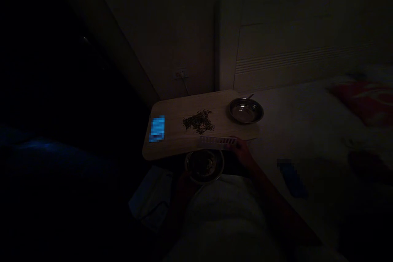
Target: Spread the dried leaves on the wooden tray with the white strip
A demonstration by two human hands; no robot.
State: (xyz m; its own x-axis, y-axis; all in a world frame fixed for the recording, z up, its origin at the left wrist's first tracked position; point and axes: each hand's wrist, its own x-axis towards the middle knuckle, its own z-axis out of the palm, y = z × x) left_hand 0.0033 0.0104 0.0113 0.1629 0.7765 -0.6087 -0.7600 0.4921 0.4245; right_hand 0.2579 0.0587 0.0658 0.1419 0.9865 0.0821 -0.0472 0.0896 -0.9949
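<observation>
Handwork in Near Darkness

I see a pale wood-grain tabletop with rounded corners (173,108). A round, shiny metal bowl (245,113) stands at its right end; a second round metal bowl (218,168) sits just below the near edge, the left hand (184,182) against it, grip too dark to tell. Mid-tabletop lie scattered small dark bits (199,122). Nearer me, the right hand (241,150) grasps a pale, slotted strip (215,143) by its right end. The blue-glowing rectangular screen (157,128) at left is too pixelated to read.
</observation>
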